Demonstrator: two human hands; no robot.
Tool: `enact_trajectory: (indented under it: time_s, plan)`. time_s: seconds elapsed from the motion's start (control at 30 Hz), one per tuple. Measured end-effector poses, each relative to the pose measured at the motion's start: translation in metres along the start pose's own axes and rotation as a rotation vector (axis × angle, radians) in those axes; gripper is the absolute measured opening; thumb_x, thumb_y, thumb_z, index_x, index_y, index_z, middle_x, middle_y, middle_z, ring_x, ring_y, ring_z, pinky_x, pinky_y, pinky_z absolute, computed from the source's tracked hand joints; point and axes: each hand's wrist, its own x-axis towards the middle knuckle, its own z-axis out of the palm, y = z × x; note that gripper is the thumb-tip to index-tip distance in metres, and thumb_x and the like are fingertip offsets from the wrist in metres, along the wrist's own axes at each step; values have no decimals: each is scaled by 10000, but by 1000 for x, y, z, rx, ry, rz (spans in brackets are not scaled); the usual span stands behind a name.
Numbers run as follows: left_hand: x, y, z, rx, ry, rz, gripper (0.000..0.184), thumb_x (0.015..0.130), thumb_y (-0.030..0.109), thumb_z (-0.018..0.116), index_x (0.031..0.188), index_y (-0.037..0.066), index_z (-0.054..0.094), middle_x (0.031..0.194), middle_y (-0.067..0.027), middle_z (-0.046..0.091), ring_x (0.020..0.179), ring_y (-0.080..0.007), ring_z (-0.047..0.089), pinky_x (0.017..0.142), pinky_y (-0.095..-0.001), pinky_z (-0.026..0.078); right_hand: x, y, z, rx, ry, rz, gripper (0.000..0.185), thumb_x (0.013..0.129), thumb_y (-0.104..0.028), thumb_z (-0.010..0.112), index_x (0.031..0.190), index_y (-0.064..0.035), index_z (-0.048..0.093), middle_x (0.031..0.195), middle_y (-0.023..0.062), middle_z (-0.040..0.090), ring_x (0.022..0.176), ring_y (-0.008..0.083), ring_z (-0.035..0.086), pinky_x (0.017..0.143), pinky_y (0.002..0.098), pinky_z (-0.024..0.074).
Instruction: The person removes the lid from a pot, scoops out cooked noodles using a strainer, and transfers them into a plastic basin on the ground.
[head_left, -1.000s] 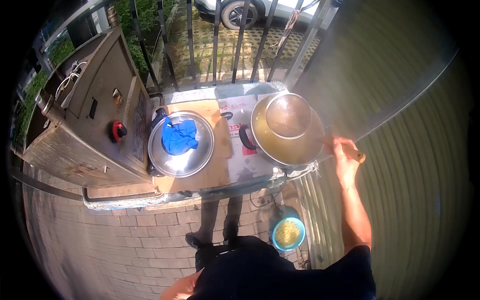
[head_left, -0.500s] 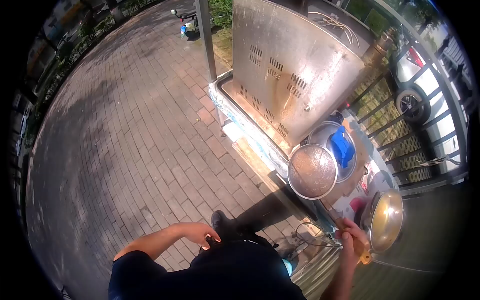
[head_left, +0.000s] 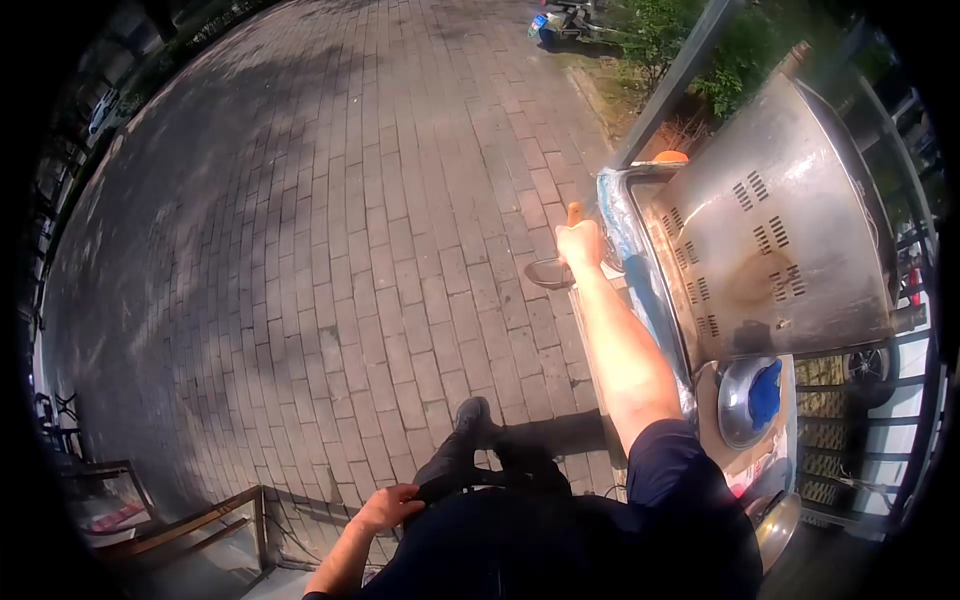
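My right hand (head_left: pixel 582 245) is stretched far forward, closed around the wooden handle (head_left: pixel 575 212) of a round, metal-rimmed strainer (head_left: pixel 548 274). The strainer's bowl hangs beside the cart's left edge above the paving, and my fist and wrist hide part of it. Whether its bottom is mesh or solid I cannot tell from here. Low in the view, my left hand (head_left: pixel 385 508) lies against my dark clothing at the hip, fingers extended, holding nothing visible.
A tall metal housing (head_left: pixel 770 240) with vent slots stands on the cart. Behind my right arm sit a metal bowl (head_left: pixel 735 405) with a blue cloth (head_left: pixel 765 393) and another metal pan (head_left: pixel 778 530). Railings line the right; brick paving (head_left: pixel 400 250) spreads left. A framed structure (head_left: pixel 200 525) stands lower left.
My right hand has swung from the lower right to the cart's far left side, carrying the strainer along. The view has turned left. My left hand's fingers have straightened at my hip.
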Motion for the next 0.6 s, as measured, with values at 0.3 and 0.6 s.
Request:
enact_trajectory:
  time_s: [0.3, 0.6]
  plan:
    - [50, 64, -24, 23, 217, 128, 462, 945, 395, 722, 1271, 68, 716, 1183, -173, 753, 1115, -286, 725, 962, -385, 557, -135, 155, 73, 341, 72, -295, 160, 864, -135, 820, 973, -36, 759, 1033, 192, 771, 1084, 257, 730, 913, 362, 557]
    - [128, 308, 53, -544, -623, 296, 650, 1062, 531, 528, 1391, -29, 560, 1302, -161, 659, 1190, -298, 640, 1020, -474, 514, -313, 151, -53, 867, 317, -315, 239, 854, -18, 823, 1062, 13, 710, 1202, 230, 710, 1018, 300, 740, 861, 364, 596]
